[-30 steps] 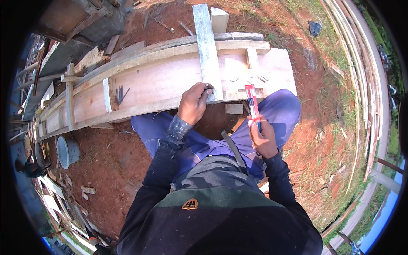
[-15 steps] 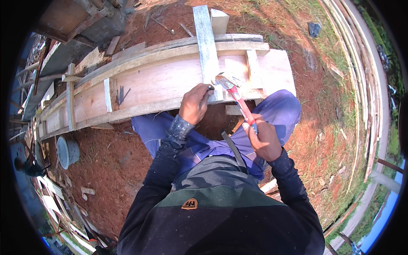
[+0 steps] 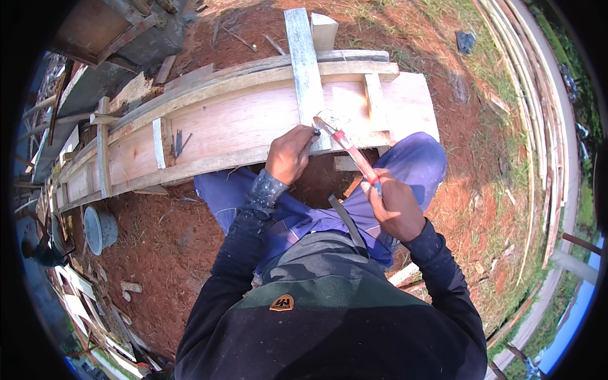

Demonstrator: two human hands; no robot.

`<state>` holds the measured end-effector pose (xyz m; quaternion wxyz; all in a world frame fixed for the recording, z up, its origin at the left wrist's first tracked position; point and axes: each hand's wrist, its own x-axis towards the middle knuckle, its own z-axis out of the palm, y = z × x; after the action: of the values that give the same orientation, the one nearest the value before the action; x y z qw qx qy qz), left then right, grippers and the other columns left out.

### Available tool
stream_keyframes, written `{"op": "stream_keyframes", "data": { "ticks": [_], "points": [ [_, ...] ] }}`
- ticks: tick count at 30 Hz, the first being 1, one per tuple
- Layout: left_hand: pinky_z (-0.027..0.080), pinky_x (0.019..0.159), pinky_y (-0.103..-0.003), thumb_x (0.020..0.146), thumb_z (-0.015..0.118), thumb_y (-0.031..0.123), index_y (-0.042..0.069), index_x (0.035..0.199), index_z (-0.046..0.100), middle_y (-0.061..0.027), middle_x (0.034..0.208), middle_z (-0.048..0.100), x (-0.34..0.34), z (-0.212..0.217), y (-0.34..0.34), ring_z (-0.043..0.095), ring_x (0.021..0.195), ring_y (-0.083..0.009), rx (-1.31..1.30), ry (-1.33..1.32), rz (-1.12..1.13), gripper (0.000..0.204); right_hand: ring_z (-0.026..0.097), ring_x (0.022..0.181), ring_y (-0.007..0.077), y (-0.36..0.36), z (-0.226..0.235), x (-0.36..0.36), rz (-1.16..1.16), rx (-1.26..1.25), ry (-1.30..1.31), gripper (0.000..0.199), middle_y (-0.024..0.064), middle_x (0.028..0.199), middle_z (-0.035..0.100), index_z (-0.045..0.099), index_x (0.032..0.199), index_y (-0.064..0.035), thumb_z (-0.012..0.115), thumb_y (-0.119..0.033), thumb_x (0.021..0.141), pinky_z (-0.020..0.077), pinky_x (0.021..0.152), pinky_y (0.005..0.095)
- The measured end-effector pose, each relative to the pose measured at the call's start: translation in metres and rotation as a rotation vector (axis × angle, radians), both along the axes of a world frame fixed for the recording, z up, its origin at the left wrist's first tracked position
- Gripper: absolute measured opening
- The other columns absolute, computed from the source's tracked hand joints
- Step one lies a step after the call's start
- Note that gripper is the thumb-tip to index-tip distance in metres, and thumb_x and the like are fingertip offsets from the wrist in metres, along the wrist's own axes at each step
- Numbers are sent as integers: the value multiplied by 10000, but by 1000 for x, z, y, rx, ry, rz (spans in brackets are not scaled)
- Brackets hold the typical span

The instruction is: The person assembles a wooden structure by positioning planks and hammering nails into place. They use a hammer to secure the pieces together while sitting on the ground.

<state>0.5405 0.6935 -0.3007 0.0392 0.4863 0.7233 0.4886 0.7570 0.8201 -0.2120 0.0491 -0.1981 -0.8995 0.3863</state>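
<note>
My right hand (image 3: 395,208) is wrapped round the red handle of a hammer (image 3: 351,151). Its bright, sunlit head is close to the dark nail (image 3: 316,132) pinched in the fingertips of my left hand (image 3: 289,156). Whether head and nail touch, I cannot tell. The nail is at the near end of a whitish cross board (image 3: 305,69), which lies across a long wooden form (image 3: 231,123) of plywood edged with battens. Several loose nails (image 3: 182,143) lie on the plywood to the left of my left hand.
Short cross battens (image 3: 376,101) join the form's edges. A grey bucket (image 3: 101,229) stands on the red soil at the left. Long poles (image 3: 538,120) lie along the right side. A dark scrap (image 3: 465,42) is on the grass, and another person (image 3: 45,250) is at the far left.
The hammer head has moved slightly left, toward the nail. My left hand keeps its pinch on the nail at nearly the same place. The whole view has shifted a little.
</note>
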Motion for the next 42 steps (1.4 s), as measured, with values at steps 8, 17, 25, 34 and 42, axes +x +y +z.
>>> {"op": "stream_keyframes", "data": {
  "ticks": [8, 17, 25, 34, 42],
  "points": [
    [511, 665, -387, 864, 654, -3, -25, 998, 654, -187, 892, 657, 1, -5, 1, 649, 781, -375, 23, -1, 8, 136, 629, 769, 418, -10, 37, -2, -93, 31, 29, 202, 207, 853, 607, 533, 1070, -4, 615, -127, 932, 489, 646, 478],
    [513, 686, -363, 869, 653, 8, -20, 1008, 662, -182, 920, 666, 1, -2, -1, 659, 824, -363, -47, -65, -5, 141, 620, 695, 451, 2, -17, 0, -66, 20, -80, 188, 257, 733, 613, 498, 983, 16, 575, -154, 963, 467, 594, 502],
    [539, 875, -341, 877, 622, 33, -52, 1190, 568, -188, 1012, 690, -20, -13, 11, 694, 968, -243, 128, -505, 175, 329, 637, 664, 439, -7, -50, -1, -23, 127, -179, 261, 261, 690, 617, 489, 964, 25, 551, -228, 980, 474, 570, 517],
    [521, 874, -419, 803, 623, 663, -170, 1085, 588, -339, 1034, 663, -79, -48, 93, 672, 1006, -415, -447, -619, 413, 880, 568, 586, 454, -3, -63, 0, -53, 55, -123, 225, 256, 617, 534, 489, 931, 26, 575, -178, 972, 410, 522, 497],
    [531, 855, -423, 798, 629, 666, -149, 1011, 659, -313, 983, 687, -84, -68, 94, 685, 957, -419, -364, -466, 309, 843, 620, 562, 340, -4, 37, -14, -71, 86, 156, 225, 168, 642, 564, 524, 1025, 18, 595, -190, 979, 452, 513, 419]
  ]
}}
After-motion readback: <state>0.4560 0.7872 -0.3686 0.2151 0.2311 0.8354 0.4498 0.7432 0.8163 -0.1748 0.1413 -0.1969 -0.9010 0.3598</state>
